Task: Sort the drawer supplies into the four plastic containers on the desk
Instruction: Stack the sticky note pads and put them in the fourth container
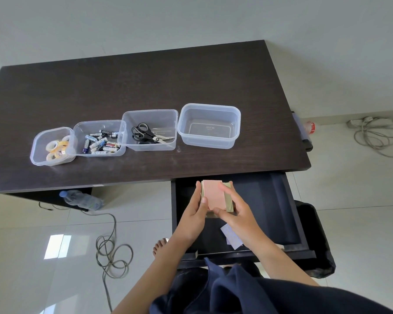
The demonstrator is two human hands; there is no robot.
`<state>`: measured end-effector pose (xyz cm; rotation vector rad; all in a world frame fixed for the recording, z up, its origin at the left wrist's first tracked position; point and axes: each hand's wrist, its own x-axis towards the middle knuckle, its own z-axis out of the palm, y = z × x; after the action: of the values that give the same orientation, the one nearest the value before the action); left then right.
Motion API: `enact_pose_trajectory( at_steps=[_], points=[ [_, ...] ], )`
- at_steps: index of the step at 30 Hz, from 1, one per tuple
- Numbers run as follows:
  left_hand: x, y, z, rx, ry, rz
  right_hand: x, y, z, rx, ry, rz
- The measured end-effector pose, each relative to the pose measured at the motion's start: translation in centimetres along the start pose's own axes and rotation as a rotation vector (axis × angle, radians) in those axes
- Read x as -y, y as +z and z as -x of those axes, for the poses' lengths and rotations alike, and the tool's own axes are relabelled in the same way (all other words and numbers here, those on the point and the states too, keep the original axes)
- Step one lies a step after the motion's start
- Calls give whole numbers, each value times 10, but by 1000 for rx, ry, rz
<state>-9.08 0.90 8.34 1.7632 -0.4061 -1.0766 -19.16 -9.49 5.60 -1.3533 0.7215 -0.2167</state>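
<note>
Both hands hold a stack of sticky-note pads [213,196], pink on top with olive pads beside and under it, above the open dark drawer [268,211]. My left hand [194,214] grips the stack's left edge and my right hand [236,211] grips its right and lower edge. A pale lilac note pad [232,239] lies on the drawer floor near the front. On the desk [145,87] four clear containers stand in a row: tape rolls [55,147], batteries [100,141], black scissors [145,132], and an empty one [209,125] at the right.
A water bottle [81,200] stands on the floor under the desk, with a cable [111,252] coiled on the tiles. A black bin [315,241] sits right of the drawer. Another bottle [309,126] and a power strip with cords [377,134] lie beyond the desk's right end.
</note>
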Motion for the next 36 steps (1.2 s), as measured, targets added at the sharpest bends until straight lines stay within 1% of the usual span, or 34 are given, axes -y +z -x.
enact_pose_trajectory(
  at_steps=[5,10,12,15,19,22,27,32,36],
  points=[
    [1,0,-3,-39,5,48,0,2,-2,-4,-5,-12],
    [2,-3,-6,-98,4,83,2,4,-1,-59,-32,-23],
    [3,-2,-7,-115,8,60,3,4,-1,-76,-48,-6],
    [5,-1,-8,-129,16,16,4,5,-1,-59,-57,49],
    [6,-3,-10,-115,22,-38,2,8,-1,-27,-55,81],
    [4,-3,-9,-91,43,-75,2,8,-2,-35,-49,71],
    [0,-2,-9,-91,19,67,3,7,-5,-67,-65,33],
    [0,-4,-10,-58,68,19,1,8,-5,-68,-56,25],
    [-1,-6,-10,-29,102,40,1,6,-5,-69,-47,15]
  ],
)
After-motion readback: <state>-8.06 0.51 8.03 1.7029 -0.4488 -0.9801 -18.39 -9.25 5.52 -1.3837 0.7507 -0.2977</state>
